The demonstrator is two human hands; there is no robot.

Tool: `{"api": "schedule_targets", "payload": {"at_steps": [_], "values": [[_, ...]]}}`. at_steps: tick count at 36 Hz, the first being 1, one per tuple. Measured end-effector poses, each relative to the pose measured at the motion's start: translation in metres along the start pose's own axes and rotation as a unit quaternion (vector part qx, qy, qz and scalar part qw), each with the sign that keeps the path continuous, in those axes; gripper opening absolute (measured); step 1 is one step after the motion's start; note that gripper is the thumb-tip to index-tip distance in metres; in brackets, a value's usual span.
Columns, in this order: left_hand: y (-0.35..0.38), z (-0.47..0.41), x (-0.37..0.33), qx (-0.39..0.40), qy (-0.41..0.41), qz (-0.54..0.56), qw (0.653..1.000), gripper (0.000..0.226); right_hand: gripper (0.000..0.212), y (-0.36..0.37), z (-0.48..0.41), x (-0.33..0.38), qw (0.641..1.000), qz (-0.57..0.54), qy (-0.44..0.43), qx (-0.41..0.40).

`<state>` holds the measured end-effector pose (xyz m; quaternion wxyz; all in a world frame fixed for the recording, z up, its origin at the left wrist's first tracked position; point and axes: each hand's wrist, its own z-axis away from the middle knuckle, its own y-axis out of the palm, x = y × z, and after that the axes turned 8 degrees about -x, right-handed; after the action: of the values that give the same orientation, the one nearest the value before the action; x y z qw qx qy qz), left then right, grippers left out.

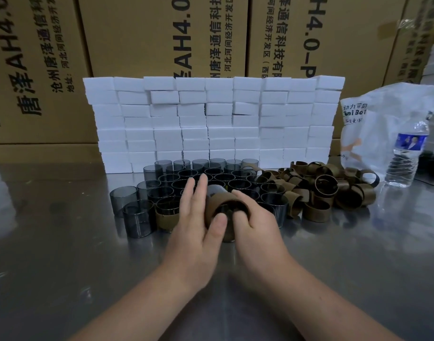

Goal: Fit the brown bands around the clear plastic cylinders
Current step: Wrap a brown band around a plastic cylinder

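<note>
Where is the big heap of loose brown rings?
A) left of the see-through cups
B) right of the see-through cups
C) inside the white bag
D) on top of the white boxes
B: the loose brown bands lie heaped to the right of the clear cylinders, near the water bottle.

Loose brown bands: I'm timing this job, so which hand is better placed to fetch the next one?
Probably the right hand: the loose brown bands lie on its side; the left hand sits by the clear cylinders.
</note>
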<state>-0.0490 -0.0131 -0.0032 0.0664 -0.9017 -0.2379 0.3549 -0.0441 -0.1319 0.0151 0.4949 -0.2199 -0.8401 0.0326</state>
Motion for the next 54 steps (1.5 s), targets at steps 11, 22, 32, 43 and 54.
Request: {"api": "schedule_targets", "payload": {"at_steps": [11,22,32,43,54], "values": [[0.0,-0.004,-0.008,-0.091,-0.048,0.032,0.994,0.035,0.073,0.004,0.003,0.007,0.997,-0.039,0.032,0.052],[-0.002,-0.009,-0.014,-0.212,-0.066,0.085,0.971,0.04,0.055,0.007,0.007,0.009,0.962,-0.236,0.062,0.123],[0.001,-0.007,-0.011,-0.245,-0.116,0.058,0.961,0.035,0.08,0.012,0.009,0.005,0.944,-0.297,0.078,0.119],[0.005,0.0,-0.015,-0.172,-0.139,0.07,0.973,0.044,0.072,0.013,0.008,0.001,0.958,-0.27,0.051,0.08],[0.003,-0.003,-0.014,-0.176,-0.132,0.079,0.972,0.037,0.095,0.012,0.003,-0.001,0.962,-0.253,0.044,0.097]]}}
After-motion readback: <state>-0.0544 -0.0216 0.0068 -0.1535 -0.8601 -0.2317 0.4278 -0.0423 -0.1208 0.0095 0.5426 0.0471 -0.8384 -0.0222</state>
